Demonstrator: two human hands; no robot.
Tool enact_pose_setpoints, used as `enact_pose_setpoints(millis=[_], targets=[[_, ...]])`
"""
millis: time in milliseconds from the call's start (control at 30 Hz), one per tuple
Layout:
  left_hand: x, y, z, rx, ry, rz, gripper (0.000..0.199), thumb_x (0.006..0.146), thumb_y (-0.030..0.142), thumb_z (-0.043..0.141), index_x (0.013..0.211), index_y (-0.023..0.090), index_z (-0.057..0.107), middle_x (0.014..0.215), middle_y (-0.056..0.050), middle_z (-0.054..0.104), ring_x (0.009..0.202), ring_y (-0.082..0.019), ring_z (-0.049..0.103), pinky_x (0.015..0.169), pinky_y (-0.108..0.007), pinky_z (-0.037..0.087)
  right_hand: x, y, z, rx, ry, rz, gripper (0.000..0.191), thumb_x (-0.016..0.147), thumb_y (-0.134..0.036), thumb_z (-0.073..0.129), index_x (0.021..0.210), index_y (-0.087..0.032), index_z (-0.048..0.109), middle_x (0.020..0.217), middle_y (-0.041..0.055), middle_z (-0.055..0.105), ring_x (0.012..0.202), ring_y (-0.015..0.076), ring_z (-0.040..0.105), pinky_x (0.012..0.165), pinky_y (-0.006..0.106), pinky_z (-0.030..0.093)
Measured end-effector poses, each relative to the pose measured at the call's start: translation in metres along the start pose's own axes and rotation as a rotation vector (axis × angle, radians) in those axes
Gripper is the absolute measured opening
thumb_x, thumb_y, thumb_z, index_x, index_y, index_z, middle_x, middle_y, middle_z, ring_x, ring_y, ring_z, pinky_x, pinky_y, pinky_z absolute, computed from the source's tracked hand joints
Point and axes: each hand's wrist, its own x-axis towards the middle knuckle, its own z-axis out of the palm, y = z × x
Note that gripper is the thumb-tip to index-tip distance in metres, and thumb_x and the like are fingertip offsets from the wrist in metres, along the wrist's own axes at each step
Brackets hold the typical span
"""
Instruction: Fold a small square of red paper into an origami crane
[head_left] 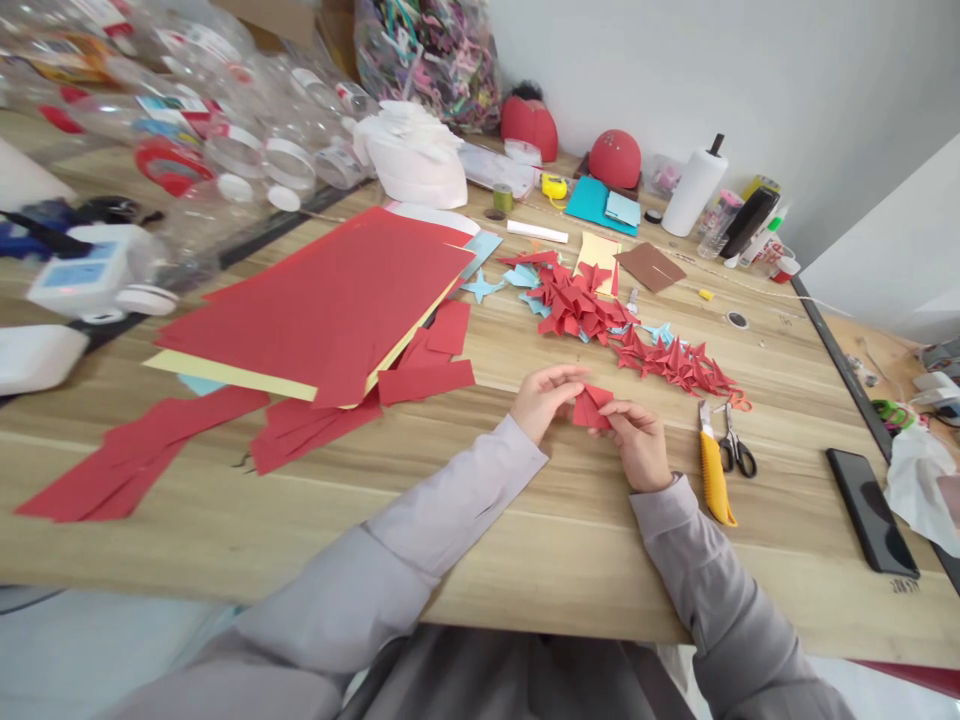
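Near the middle of the tabletop (525, 560), the left hand (551, 395) and right hand (637, 440) pinch a small folded red paper (592, 405) in their fingers, one at each side. Bare wood grain separates them from the near edge. Just right of the right hand lie a yellow-handled cutter (716, 475) and black-handled scissors (736, 450); a glossy black phone (871, 510) sits near the right edge. Beyond the hands, pointed red paper stars (577, 300) form a spiky heap. Flat red sheets (322, 300) and cut strips (142, 455) spread leftward. Clear plastic bottles (232, 140) crowd the far left; beside them, a transparent bag (427, 60) holds tangled multicoloured pieces.
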Motion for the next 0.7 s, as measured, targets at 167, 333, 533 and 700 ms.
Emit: enact_pose_setpoints(millis=[167, 333, 533, 700], targets=[[0.003, -0.005, 0.001, 0.069, -0.012, 0.024, 0.025, 0.053, 0.03, 0.077, 0.067, 0.011, 0.067, 0.066, -0.004, 0.067, 0.063, -0.014, 0.06, 0.063, -0.026, 0.048, -0.002, 0.001, -0.002, -0.16, -0.052, -0.103, 0.013, 0.071, -0.03, 0.062, 0.064, -0.02, 0.066, 0.06, -0.0001, 0.065, 0.055, 0.0145, 0.062, 0.06, 0.03, 0.052], [0.005, -0.006, -0.004, 0.047, -0.033, 0.046, 0.025, 0.055, 0.031, 0.076, 0.068, 0.012, 0.068, 0.067, -0.003, 0.068, 0.064, -0.013, 0.06, 0.066, -0.027, 0.048, -0.003, -0.001, -0.003, 0.033, -0.049, -0.004, 0.016, 0.074, -0.032, 0.06, 0.086, -0.023, 0.056, 0.067, -0.0033, 0.064, 0.05, 0.013, 0.063, 0.05, 0.025, 0.05], [0.002, 0.003, -0.004, 0.27, -0.082, 0.083, 0.023, 0.055, 0.032, 0.075, 0.067, 0.013, 0.069, 0.056, -0.001, 0.063, 0.053, -0.01, 0.053, 0.053, -0.023, 0.043, -0.001, -0.004, 0.001, -0.119, -0.138, 0.09, 0.031, 0.071, -0.042, 0.064, 0.086, -0.02, 0.049, 0.052, -0.0061, 0.06, 0.041, 0.0112, 0.058, 0.042, 0.021, 0.046], [-0.001, 0.006, -0.004, 0.261, -0.089, 0.06, 0.026, 0.052, 0.031, 0.076, 0.07, 0.013, 0.071, 0.063, -0.003, 0.067, 0.058, -0.012, 0.057, 0.058, -0.024, 0.046, -0.002, -0.007, 0.001, -0.237, -0.2, 0.084, 0.029, 0.071, -0.044, 0.064, 0.072, -0.017, 0.055, 0.047, -0.0045, 0.057, 0.04, 0.0097, 0.056, 0.037, 0.017, 0.037]])
